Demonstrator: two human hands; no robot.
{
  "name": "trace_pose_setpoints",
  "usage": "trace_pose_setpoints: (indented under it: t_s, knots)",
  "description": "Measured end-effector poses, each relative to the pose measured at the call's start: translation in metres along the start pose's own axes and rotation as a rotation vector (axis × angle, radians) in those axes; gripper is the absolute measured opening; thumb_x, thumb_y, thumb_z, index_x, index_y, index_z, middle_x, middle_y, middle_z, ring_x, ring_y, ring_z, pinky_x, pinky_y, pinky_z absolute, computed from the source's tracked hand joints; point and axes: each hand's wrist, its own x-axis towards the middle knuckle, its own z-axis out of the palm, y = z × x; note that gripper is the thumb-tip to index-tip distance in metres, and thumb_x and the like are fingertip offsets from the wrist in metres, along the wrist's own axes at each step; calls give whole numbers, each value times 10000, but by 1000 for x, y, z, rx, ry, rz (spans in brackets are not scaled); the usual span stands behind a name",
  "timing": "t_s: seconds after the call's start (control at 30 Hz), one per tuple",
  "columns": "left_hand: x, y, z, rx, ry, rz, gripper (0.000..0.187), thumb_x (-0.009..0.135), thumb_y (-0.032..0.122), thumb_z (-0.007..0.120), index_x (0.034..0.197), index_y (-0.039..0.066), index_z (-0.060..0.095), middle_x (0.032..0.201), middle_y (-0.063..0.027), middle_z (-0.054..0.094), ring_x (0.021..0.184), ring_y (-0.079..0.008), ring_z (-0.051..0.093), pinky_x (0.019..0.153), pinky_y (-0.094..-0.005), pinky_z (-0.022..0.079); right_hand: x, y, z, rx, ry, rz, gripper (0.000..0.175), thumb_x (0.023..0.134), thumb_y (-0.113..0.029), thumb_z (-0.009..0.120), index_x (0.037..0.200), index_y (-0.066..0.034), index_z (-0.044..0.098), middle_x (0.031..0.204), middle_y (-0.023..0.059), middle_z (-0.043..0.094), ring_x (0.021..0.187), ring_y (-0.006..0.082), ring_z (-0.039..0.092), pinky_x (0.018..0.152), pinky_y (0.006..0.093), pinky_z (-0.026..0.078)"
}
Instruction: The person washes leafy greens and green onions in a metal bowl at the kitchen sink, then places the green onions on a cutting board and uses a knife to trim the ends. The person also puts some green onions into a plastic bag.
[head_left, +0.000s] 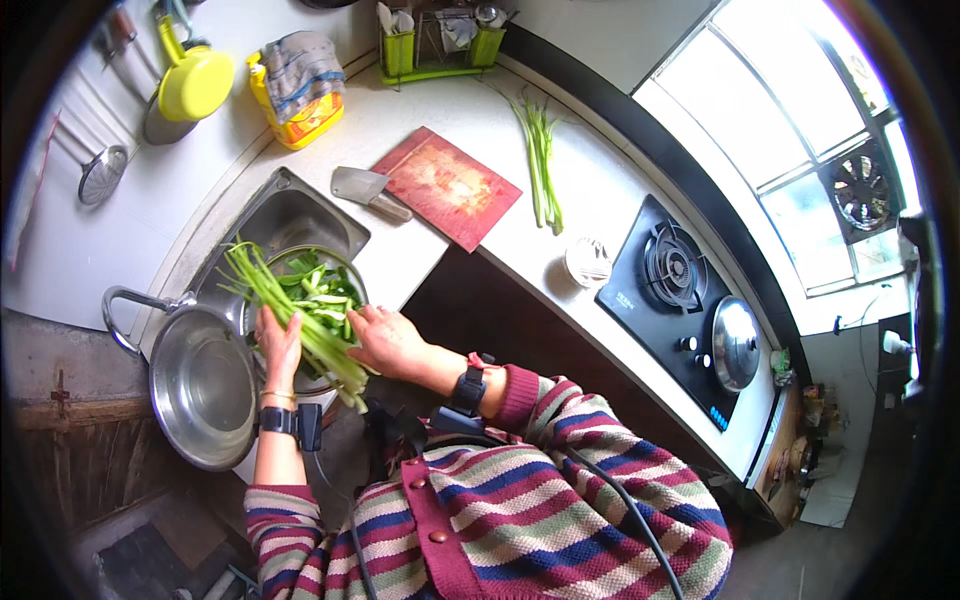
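My left hand grips a bunch of long green stalks, which look like celery. The bunch slants over a round metal-rimmed bowl at the sink. Dark green leaves and pale stalk pieces lie inside that bowl. From the other side, my right hand has its fingers curled on the stalks; the fingertips are partly hidden among the greens. A wide stainless steel basin sits left of my left hand, under the curved metal faucet.
A cleaver rests with its handle by the red cutting board. More green stalks lie on the counter. Beyond stand a white cup, a gas cooktop with a lidded pan, and a yellow jug under a cloth.
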Motion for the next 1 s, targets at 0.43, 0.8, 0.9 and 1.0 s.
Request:
trace_pose_setpoints:
  t_s: [0.43,0.8,0.9,1.0]
  knots:
    - [-43,90,-45,193,292,-9,668,891,325,614,1404,-13,352,1484,-235,283,1329,-418,298,1106,-503,201,-21,349,-129,-181,341,698,467,772,-364,734,1056,-13,616,1058,272,598,967,389,609,810,475,507]
    - [-54,223,-14,90,225,181,561,802,79,651,1325,-3,466,1438,-187,371,1281,-387,368,1080,-461,280,21,434,-143,-341,215,1050,707,706,-511,750,1132,21,564,1149,232,574,1070,391,575,889,438,500]
    - [-48,245,13,-1,183,126,481,809,67,645,1267,-18,525,1400,-191,412,1246,-381,399,1047,-447,330,33,454,-138,-336,183,1073,679,669,-454,772,1119,5,556,1151,216,578,1071,378,580,902,434,499]
    - [-28,268,52,-40,105,187,443,809,73,647,1228,-33,547,1370,-200,436,1204,-382,424,1027,-442,352,41,465,-135,-307,222,1105,554,707,-355,741,1095,-13,544,1135,217,589,1054,381,593,895,444,503]
